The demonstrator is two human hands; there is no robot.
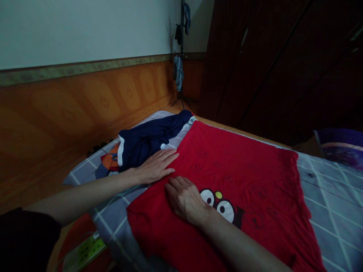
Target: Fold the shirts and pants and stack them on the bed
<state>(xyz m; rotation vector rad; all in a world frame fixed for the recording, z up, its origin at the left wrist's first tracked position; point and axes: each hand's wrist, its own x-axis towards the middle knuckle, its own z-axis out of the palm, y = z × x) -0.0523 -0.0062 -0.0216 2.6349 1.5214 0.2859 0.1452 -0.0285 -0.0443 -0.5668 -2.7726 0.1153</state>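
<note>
Bed (334, 196) under red T-shirt (241, 158), shirt lying flat (cartoon eyes (217, 205) face up). Navy garment (150, 139) bunched just beyond shirt's left edge. Left hand (155, 166) flat at that edge, fingers together; right hand (185, 200) pressing on shirt, fingers together, slightly curled.

the left hand (155, 167) lies flat, fingers extended, along the left edge of a red t-shirt (235, 158), just beside a crumpled navy garment (150, 138) with white trim near the far left corner of the bed. the right hand (185, 199) rests palm-down on the shirt, just beside a printed cartoon-eyes graphic (218, 206). the shirt lies spread over a grey checked bedsheet (334, 200), and a power strip (83, 252) sits below the bed's near left edge.
</note>
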